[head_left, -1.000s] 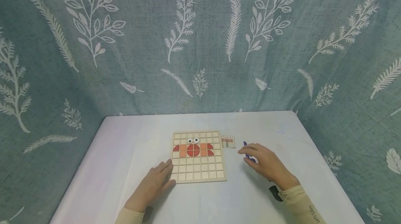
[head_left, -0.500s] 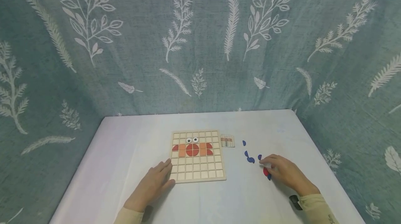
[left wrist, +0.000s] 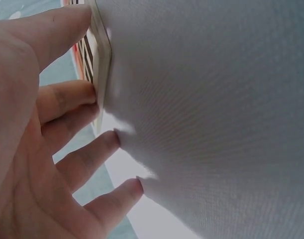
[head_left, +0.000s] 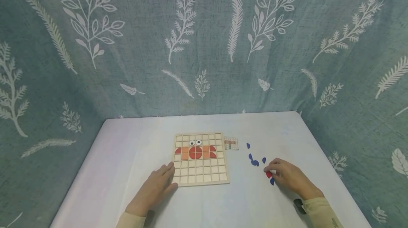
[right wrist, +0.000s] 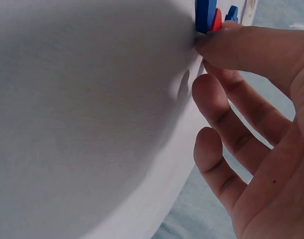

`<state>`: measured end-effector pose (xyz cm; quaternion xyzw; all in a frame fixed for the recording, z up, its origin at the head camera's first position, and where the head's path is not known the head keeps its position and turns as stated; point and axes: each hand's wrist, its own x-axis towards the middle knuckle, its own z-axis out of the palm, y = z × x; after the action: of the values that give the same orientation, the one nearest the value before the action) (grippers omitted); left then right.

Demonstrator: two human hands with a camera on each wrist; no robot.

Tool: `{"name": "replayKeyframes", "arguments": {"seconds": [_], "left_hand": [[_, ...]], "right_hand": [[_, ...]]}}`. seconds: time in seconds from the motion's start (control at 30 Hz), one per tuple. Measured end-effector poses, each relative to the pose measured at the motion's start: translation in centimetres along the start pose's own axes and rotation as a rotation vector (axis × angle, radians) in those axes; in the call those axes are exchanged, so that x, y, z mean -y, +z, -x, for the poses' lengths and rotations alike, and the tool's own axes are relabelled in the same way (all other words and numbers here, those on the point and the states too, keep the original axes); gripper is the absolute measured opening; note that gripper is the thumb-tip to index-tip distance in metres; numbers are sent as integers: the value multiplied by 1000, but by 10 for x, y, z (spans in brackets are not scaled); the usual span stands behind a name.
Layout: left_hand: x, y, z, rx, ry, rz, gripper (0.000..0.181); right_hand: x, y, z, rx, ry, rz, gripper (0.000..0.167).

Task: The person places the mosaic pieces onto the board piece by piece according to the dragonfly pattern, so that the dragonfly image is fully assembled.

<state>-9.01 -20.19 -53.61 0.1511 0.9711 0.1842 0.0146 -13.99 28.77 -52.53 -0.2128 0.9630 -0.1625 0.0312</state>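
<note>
A wooden grid board lies on the table, with red and orange pieces and two googly-eye pieces set in its squares. My left hand rests at its left edge, thumb and fingertips touching the side; the left wrist view shows those fingers fairly straight against the rim. To the right, my right hand pinches a red piece between thumb and index finger, low at the tabletop. A blue piece lies right beside the thumb. In the right wrist view the red piece is partly hidden by the thumb.
A small pattern card lies at the board's right edge. Several blue rounded pieces are scattered between card and right hand. Patterned green curtains surround the white table at back and sides.
My right hand has moved right and nearer, away from the blue pieces, and its fingers have closed on the red piece, shifting it slightly left. The left hand stays at the board.
</note>
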Motion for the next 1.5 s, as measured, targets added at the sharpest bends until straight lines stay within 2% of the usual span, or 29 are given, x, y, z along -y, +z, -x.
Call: {"name": "replayKeyframes", "arguments": {"seconds": [0.1, 0.33, 0.57, 0.9, 1.03, 1.33, 1.5], "left_hand": [[0, 0, 0, 0, -2, -3, 60], [1, 1, 1, -9, 2, -9, 60], [3, 3, 1, -30, 17, -11, 60], [2, 1, 0, -31, 20, -17, 60], [2, 2, 0, -34, 22, -21, 60], [4, 5, 0, -30, 18, -18, 60], [4, 5, 1, -28, 14, -19, 60]], "right_hand": [[2, 0, -2, -11, -5, -5, 22], [9, 4, -7, -8, 63, -18, 20], [12, 5, -9, -23, 46, -14, 19], [22, 8, -17, -148, -77, 11, 19], [31, 11, -27, -207, -151, -9, 19], [61, 20, -56, -353, -386, -42, 21], [81, 23, -71, -389, -438, -57, 20]]}}
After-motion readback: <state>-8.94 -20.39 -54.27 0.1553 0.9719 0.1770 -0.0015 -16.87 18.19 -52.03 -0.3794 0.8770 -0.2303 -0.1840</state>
